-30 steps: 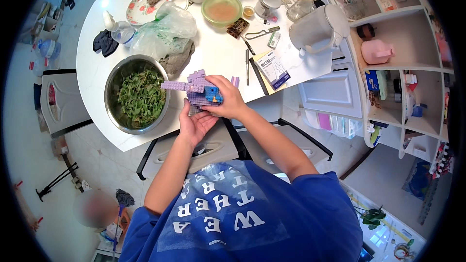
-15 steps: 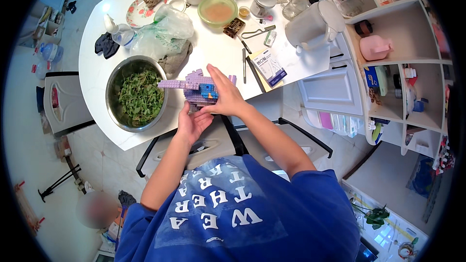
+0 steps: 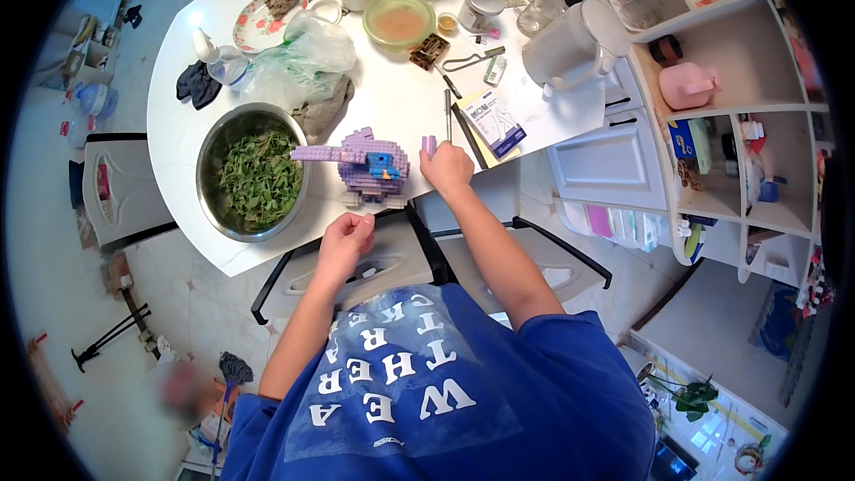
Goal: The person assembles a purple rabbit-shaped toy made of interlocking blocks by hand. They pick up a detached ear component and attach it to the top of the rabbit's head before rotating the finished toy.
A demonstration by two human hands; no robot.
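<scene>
A purple figure of small building bricks (image 3: 372, 171), with a blue patch on its side and a long arm reaching left, stands on the white table near its front edge. To its right, my right hand (image 3: 447, 167) is closed round the lower end of a small purple brick piece (image 3: 429, 143). My left hand (image 3: 346, 242) hovers just below the figure at the table's edge, apart from it. Its fingers are curled in, and nothing shows in them.
Left of the figure stands a steel bowl of green leaves (image 3: 258, 180). Behind are a plastic bag (image 3: 303, 62), a green bowl (image 3: 399, 21) and a flowered plate (image 3: 258, 28). A pen, a blue-and-white box (image 3: 495, 123) and a kettle (image 3: 574, 49) lie to the right; chairs (image 3: 383, 269) stand in front.
Both hands have let go of the brick figure, which stays in place. My right hand has moved right and closed on the small purple piece; my left has drawn back and curled its fingers.
</scene>
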